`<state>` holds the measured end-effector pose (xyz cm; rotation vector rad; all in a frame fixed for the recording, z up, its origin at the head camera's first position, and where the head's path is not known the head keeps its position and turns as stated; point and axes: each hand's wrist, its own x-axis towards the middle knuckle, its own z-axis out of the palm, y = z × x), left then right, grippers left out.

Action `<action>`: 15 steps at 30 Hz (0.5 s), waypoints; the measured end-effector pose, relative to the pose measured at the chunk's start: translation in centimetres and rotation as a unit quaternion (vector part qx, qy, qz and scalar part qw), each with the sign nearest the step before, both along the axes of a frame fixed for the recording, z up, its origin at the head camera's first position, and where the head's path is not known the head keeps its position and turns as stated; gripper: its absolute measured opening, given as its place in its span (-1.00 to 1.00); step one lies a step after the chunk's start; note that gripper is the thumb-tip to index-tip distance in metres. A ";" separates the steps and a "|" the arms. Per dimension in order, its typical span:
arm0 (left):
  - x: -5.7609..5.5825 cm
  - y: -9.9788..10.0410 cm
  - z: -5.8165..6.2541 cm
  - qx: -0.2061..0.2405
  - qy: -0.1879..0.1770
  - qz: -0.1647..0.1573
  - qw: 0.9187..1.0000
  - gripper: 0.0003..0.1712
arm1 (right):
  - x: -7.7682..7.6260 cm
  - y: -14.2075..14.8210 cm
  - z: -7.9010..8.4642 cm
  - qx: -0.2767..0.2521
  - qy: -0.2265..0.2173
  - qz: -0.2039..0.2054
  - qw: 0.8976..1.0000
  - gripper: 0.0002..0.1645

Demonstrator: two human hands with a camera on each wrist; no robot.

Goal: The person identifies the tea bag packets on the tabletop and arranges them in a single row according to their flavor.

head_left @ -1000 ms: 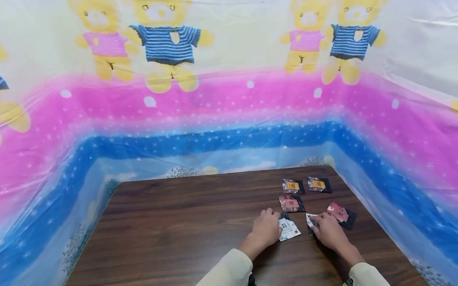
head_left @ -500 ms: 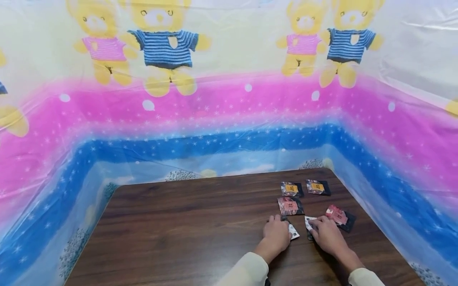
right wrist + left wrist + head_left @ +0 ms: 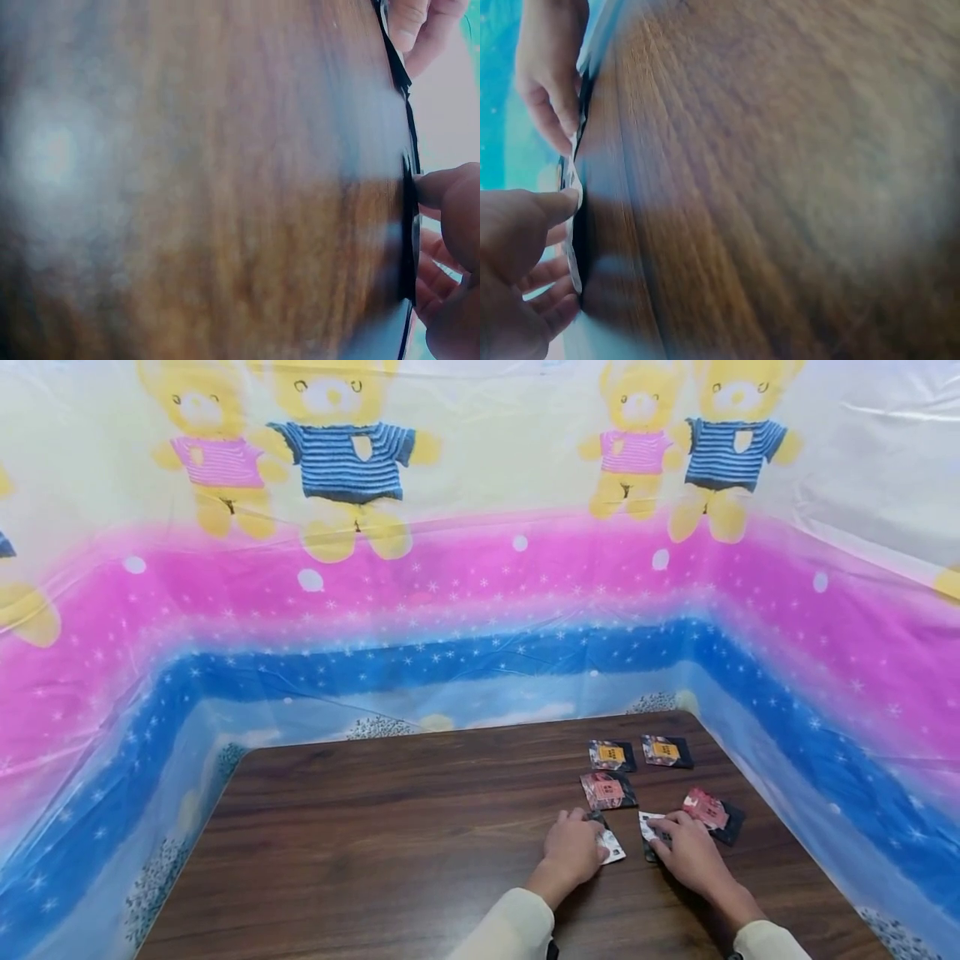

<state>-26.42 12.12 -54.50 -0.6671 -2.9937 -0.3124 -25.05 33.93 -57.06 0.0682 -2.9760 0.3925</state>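
In the head view, my left hand (image 3: pixel 572 846) holds a small flat white-and-black packet (image 3: pixel 613 847) at the table's right half, covering its left part. The left wrist view shows the thumb on one side of this packet (image 3: pixel 574 184) and the fingertips at the other. Just to the right, my right hand (image 3: pixel 690 852) grips a second white-and-black packet (image 3: pixel 648 847), mostly hidden under the fingers. Seen from the right wrist, thumb and fingertips pinch the dark edge of that packet (image 3: pixel 409 247). Both packets lie low at the wood surface, with a narrow gap between them.
Two packets with orange labels, one left (image 3: pixel 611 755) and one right (image 3: pixel 666 750), lie at the back. A red-labelled packet (image 3: pixel 608 790) sits before them, and another red one (image 3: pixel 712 816) beside my right hand. Patterned cloth (image 3: pixel 465 568) surrounds the brown table (image 3: pixel 360 835).
My left hand has shifted right, over the white packet, covering more of it, then eased slightly back left. The right hand stays on its packet. The head view has tilted a little.
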 end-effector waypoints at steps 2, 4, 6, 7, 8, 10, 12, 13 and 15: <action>-0.1 -0.2 0.0 0.010 -0.003 -0.002 1.000 -0.61 | -0.1 0.2 -0.1 -0.008 -0.006 -0.002 1.000 -0.59; -0.2 -0.4 0.0 0.015 -0.006 -0.002 1.000 -0.61 | -0.1 0.2 -0.3 -0.014 -0.013 -0.007 1.000 -0.58; -0.2 -0.5 0.0 0.018 -0.008 -0.002 1.000 -0.61 | -0.1 0.2 -0.2 -0.017 -0.021 -0.009 1.000 -0.57; -0.2 -0.6 0.0 0.019 -0.007 -0.002 1.000 -0.61 | -0.1 0.2 -0.2 -0.018 -0.024 -0.011 0.999 -0.57; -0.1 -0.6 0.0 0.020 -0.005 -0.003 1.000 -0.60 | -0.1 0.2 -0.2 -0.019 -0.026 -0.013 0.999 -0.57; -0.1 -0.7 -0.1 0.022 0.000 -0.005 1.000 -0.60 | -0.1 0.2 -0.1 -0.019 -0.026 -0.013 0.999 -0.56; -0.1 -0.8 -0.1 0.028 0.004 -0.008 1.000 -0.59 | 0.0 0.2 0.0 -0.018 -0.023 -0.011 0.999 -0.56; -0.1 -0.9 0.0 0.030 0.005 -0.011 0.999 -0.59 | 0.0 0.2 0.0 -0.018 -0.023 -0.011 1.000 -0.56; -0.1 -1.0 -0.1 0.035 0.008 -0.017 0.999 -0.59 | 0.0 0.2 0.0 -0.018 -0.022 -0.012 1.000 -0.56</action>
